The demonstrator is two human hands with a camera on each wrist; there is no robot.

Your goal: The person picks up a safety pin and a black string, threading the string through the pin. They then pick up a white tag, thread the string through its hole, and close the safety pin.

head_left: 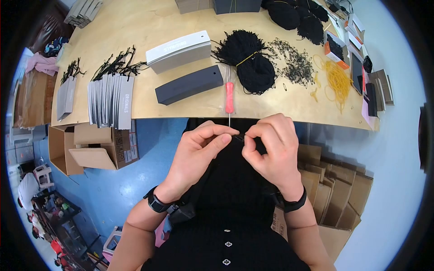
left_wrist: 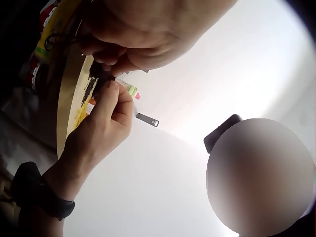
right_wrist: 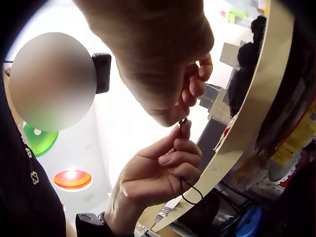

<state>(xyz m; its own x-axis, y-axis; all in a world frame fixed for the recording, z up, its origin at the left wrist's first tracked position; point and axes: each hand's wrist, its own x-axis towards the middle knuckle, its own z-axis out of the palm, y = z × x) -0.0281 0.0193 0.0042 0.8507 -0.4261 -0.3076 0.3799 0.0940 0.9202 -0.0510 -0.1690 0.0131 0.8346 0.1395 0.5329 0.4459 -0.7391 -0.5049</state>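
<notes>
In front of the table edge, my left hand (head_left: 199,147) and right hand (head_left: 275,147) meet fingertip to fingertip. Thumb and forefinger of the left hand pinch a thin black cord, and a loop of the cord (right_wrist: 202,196) hangs from its curled fingers in the right wrist view. At the meeting fingertips a small dark piece (right_wrist: 182,121) shows, pinched by the right hand; fingers hide most of it. A red-handled tool (head_left: 229,97) with a thin metal shaft lies just beyond the hands, its shaft reaching past the table edge.
On the table (head_left: 190,108) are a dark grey stack of tags (head_left: 187,86), a light grey stack (head_left: 178,49), bundled black cords (head_left: 253,63), scattered small black pins (head_left: 294,63) and yellow bands (head_left: 338,83). Corded tags (head_left: 110,101) lie left. An open carton (head_left: 97,144) stands below.
</notes>
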